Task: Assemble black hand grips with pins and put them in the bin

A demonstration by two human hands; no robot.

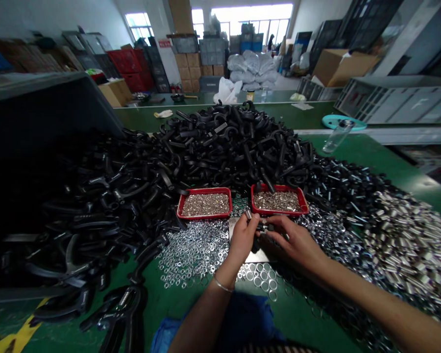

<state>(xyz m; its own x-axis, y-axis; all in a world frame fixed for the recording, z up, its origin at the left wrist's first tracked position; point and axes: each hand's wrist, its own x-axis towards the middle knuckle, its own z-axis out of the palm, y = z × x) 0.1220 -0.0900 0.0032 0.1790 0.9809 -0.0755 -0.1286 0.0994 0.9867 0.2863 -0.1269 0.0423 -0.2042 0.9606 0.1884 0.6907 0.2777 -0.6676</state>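
My left hand (pixel 242 239) and my right hand (pixel 293 241) meet over a small metal plate (pixel 255 256) near the table's front middle. Both are closed around a small black part with a metal piece (pixel 261 227) held between the fingertips. A thin bracelet circles my left wrist. Two red trays of small metal pieces, the left tray (pixel 179 204) and the right tray (pixel 304 202), stand just beyond my hands. Shiny washers (pixel 196 250) lie scattered under and beside my hands.
A big heap of black curved plastic parts (pixel 220 147) covers the table's back and left. Metal sleeves (pixel 404 235) pile up at the right. A dark bin (pixel 40 108) stands at the left, a clear bottle (pixel 336 136) at the back right. Boxes and crates fill the room behind.
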